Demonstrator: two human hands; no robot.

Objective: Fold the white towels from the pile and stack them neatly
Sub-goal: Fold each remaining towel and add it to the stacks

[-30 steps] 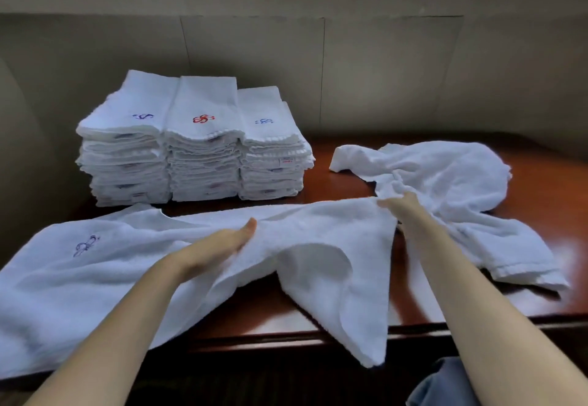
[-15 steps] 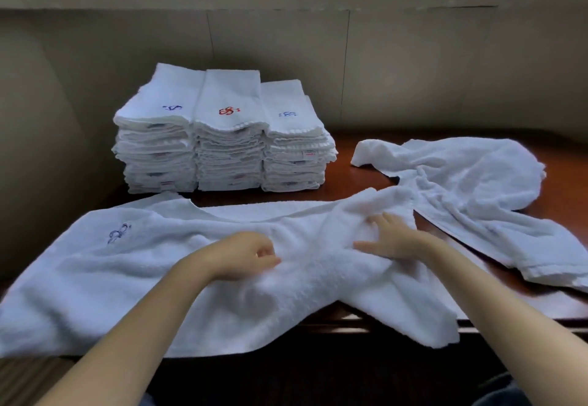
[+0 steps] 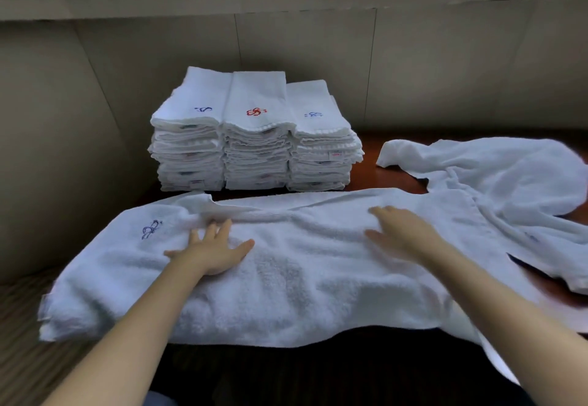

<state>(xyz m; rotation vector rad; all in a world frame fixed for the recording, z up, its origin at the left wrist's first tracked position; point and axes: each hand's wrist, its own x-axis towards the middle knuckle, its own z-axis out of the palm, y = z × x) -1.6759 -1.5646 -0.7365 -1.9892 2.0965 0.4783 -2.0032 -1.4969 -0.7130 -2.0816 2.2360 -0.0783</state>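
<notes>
Towel [image 3: 286, 278], both hands flat on it, left [image 3: 211, 251], right [image 3: 401, 230]

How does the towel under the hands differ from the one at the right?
The front towel lies spread long and mostly flat across the table edge; the right towel lies crumpled and bunched. Both hands, left hand and right hand, press flat on the front towel; neither touches the right towel. The front towel shows a blue emblem; the right towel shows none clearly. Both are white terry.
</notes>
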